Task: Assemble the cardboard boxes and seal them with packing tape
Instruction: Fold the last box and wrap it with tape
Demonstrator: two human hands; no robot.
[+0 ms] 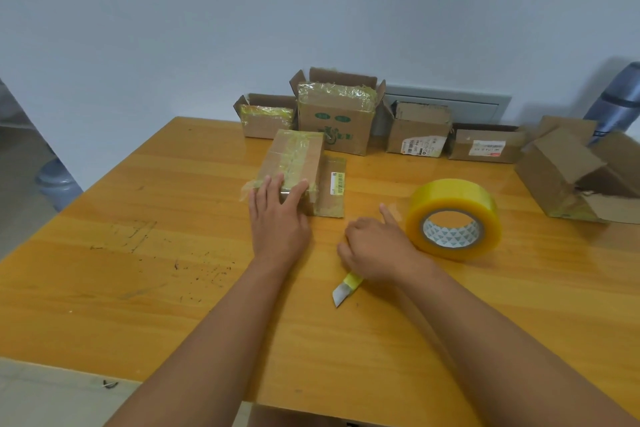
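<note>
A small taped cardboard box (294,159) lies mid-table with one flap (334,184) flat on the wood beside it. My left hand (277,218) rests on the box's near end with straight fingers pressing the tape down. My right hand (375,248) grips a yellow utility knife (346,288) whose blade points toward me; its index finger is stretched out toward the tape. A big roll of yellow packing tape (453,218) stands on the wooden table (138,270) just right of that hand.
Along the table's far edge stand several cardboard boxes: two taped ones (266,118) (337,118), two with labels (417,133) (485,144), and an open torn box (585,180) at the right. A water jug (57,184) sits on the floor at left.
</note>
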